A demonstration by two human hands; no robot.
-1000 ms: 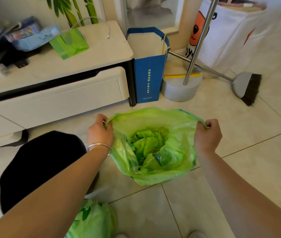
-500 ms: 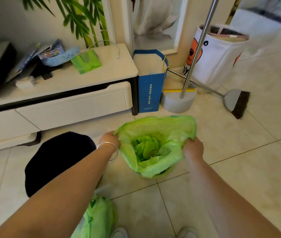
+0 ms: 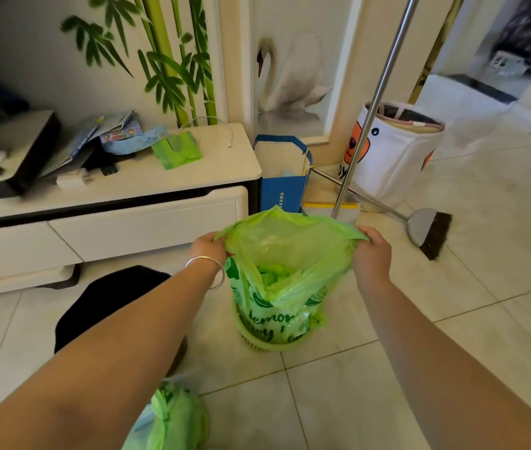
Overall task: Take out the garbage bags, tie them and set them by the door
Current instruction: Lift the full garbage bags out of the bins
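A green printed garbage bag (image 3: 277, 297) hangs stretched upward out of a small green bin (image 3: 270, 342) on the tiled floor. My left hand (image 3: 209, 248) grips the left side of the bag's rim, and my right hand (image 3: 371, 251) grips the right side. The bag's mouth gapes between them, with crumpled green plastic visible inside. A second green garbage bag (image 3: 176, 420) lies on the floor near my feet, under my left forearm.
A black round object (image 3: 111, 303) sits on the floor to the left. Behind stand a white TV cabinet (image 3: 111, 216), a blue paper bag (image 3: 285, 186), a metal pole on a round base (image 3: 368, 125), a broom (image 3: 426, 228) and a white fabric basket (image 3: 397, 151).
Both hands have risen and drawn the bag upward out of the bin, so its printed side now shows. The view has tilted up and backed away.
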